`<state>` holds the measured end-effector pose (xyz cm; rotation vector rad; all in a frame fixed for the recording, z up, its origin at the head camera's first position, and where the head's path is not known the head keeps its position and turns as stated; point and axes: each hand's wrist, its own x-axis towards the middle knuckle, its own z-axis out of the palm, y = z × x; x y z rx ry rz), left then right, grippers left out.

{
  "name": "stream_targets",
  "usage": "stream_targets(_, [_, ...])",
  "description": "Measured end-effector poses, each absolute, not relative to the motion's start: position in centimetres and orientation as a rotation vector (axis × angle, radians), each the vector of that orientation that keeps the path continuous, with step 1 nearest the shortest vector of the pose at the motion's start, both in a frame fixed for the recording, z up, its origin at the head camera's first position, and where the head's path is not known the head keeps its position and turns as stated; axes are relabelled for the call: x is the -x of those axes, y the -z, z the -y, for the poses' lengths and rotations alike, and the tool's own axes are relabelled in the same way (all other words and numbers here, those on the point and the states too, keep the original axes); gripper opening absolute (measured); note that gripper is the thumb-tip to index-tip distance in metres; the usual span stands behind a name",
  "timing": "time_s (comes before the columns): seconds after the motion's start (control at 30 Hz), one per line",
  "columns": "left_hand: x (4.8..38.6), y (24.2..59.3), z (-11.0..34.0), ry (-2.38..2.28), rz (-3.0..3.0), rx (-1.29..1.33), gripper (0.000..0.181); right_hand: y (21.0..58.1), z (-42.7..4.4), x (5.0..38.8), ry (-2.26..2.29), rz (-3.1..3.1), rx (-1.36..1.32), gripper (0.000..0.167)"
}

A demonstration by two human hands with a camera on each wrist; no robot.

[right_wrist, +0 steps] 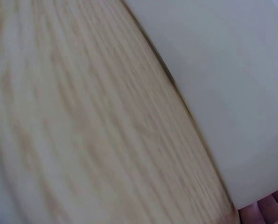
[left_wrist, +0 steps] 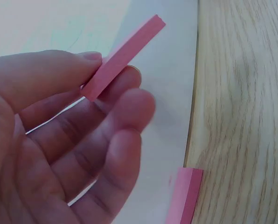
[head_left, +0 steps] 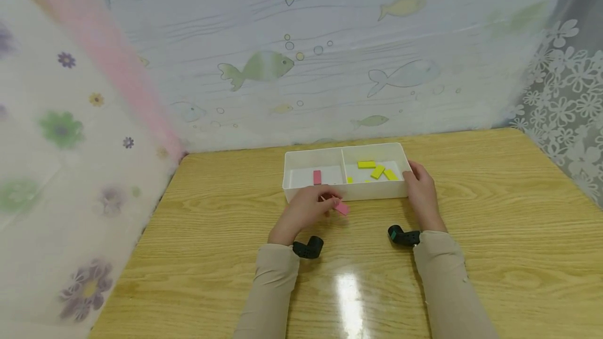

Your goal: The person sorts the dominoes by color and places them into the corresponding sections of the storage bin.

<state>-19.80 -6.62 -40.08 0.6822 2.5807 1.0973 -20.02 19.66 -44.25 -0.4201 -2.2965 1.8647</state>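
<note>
A white two-compartment box (head_left: 377, 191) stands on the table. My left hand (head_left: 306, 207) is in front of its left part, pinching a pink block (left_wrist: 125, 58) between thumb and fingers. In the left wrist view, a second pink block (left_wrist: 184, 198) is beside the box's wall, apart from my fingers; the hand hides it in the head view. My right hand (head_left: 422, 195) grips the box at its right front corner. One pink block (head_left: 317, 177) shows in the left compartment. Several yellow blocks (head_left: 378, 172) lie in the right compartment.
The wooden table (head_left: 212, 286) extends around the box. Behind it hangs a fish-patterned curtain (head_left: 330, 93), with a flowered sheet (head_left: 47, 171) on the left and a lace-like cloth (head_left: 574, 103) on the right. Each wrist carries a black camera (head_left: 308, 248).
</note>
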Motion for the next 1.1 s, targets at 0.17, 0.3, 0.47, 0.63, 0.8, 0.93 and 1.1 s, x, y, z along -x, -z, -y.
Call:
stream_targets(0.17, [19.72,40.02,6.57,-1.223,-2.536,-0.627,0.014,44.25,-19.67,20.05,-1.858,2.290,0.418,0.049])
stream_targets(0.3, [19.72,40.04,6.54,-1.258,-2.535,-0.610,0.013,44.19,-19.63,19.90,-1.878,2.285,0.424,0.049])
stream_targets(0.47, [19.77,39.91,6.52,-1.265,-2.537,-0.620,0.012,44.19,-19.63,19.83,-1.887,2.285,0.420,0.050])
stream_targets(0.63, [19.72,39.70,6.65,-1.264,-2.549,-0.639,0.009,44.24,-19.64,19.88,-1.882,2.286,0.420,0.049])
stream_targets(0.8, [19.77,39.71,6.77,-1.312,-2.568,-0.651,0.012,44.24,-19.63,19.89,-1.885,2.285,0.425,0.050])
stream_targets(0.93, [19.86,39.72,6.80,-1.415,-2.552,-0.588,0.013,44.33,-19.62,19.86,-1.879,2.281,0.418,0.050])
stream_targets(1.1, [20.05,39.69,7.01,-1.520,-2.577,-0.498,0.016,44.37,-19.64,19.85,-1.872,2.281,0.420,0.050])
